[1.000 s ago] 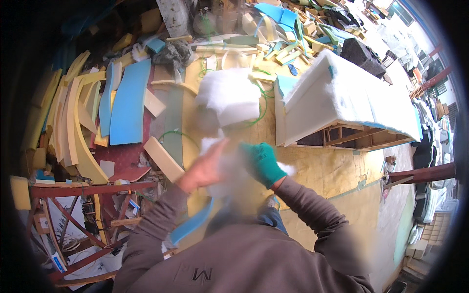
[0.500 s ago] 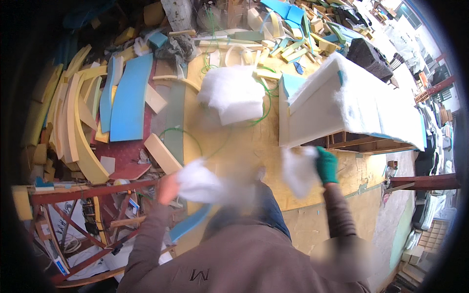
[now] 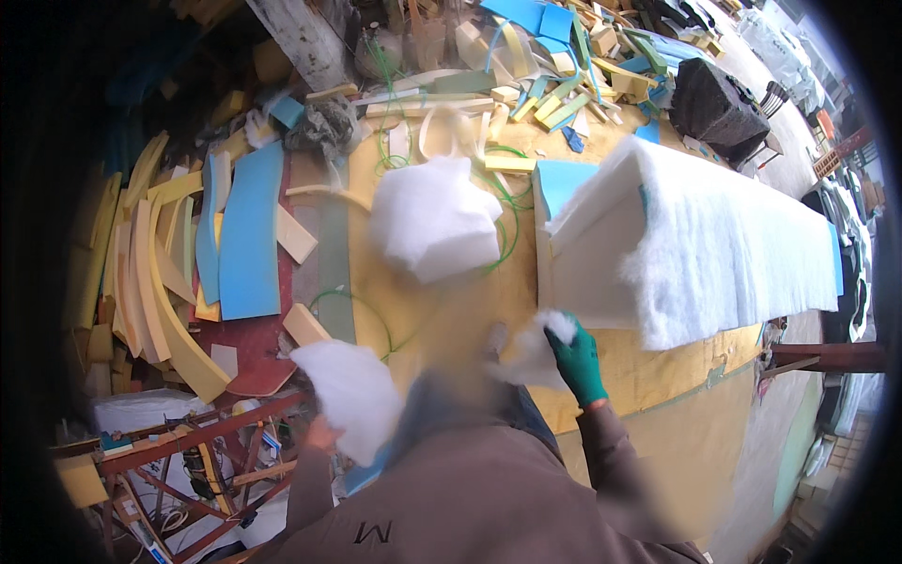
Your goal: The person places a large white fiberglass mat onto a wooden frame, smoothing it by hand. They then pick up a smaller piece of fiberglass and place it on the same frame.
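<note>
At the lower left, my bare left hand point(image 3: 322, 435) is closed on the edge of a flat, fluffy piece of white wadding point(image 3: 352, 395). My right hand point(image 3: 576, 359), in a green glove, grips a smaller torn piece of white wadding point(image 3: 532, 359) in front of my body. Ahead of my hands a folded heap of white wadding point(image 3: 436, 221) lies on the yellowish work surface point(image 3: 451, 315). To the right is a long furniture frame point(image 3: 592, 258) with pale sides, and a white wadding sheet point(image 3: 719, 254) is draped over its top and near side.
Blue and yellow foam strips point(image 3: 252, 230) are stacked at the left. Foam offcuts point(image 3: 564, 94) pile up at the back, near a dark block point(image 3: 719, 108). Green cord point(image 3: 510, 235) trails by the wadding heap. A red metal stand point(image 3: 202, 442) is at the lower left.
My left hand has lowered with its wadding, and my right hand has moved left with its piece. The sheet's near side now hangs over the wooden slats that showed before.
</note>
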